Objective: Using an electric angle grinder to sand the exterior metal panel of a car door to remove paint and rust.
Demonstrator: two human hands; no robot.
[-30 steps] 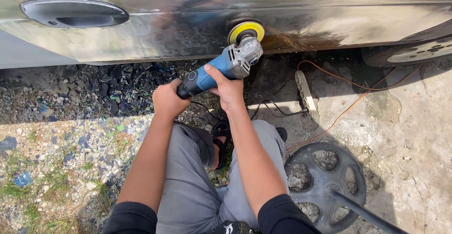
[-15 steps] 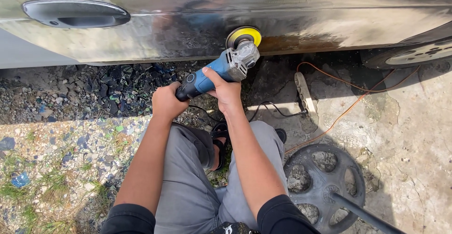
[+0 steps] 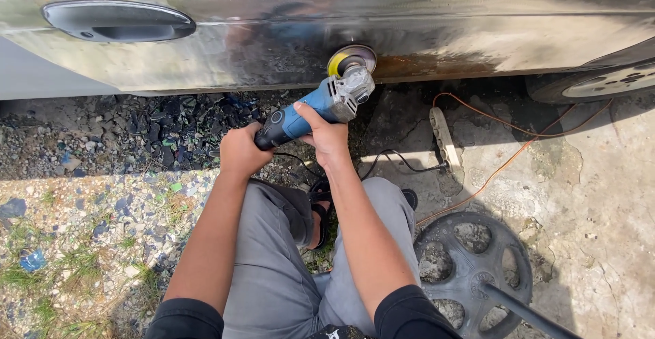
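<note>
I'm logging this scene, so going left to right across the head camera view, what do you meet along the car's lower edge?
Door handle → left hand → blue angle grinder → white power strip → orange cable → car wheel.

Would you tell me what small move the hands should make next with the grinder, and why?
Probably slide the grinder right along the car door's lower edge: both hands, left hand and right hand, hold it with the disc against bare metal, and brown rust shows to its right.
</note>
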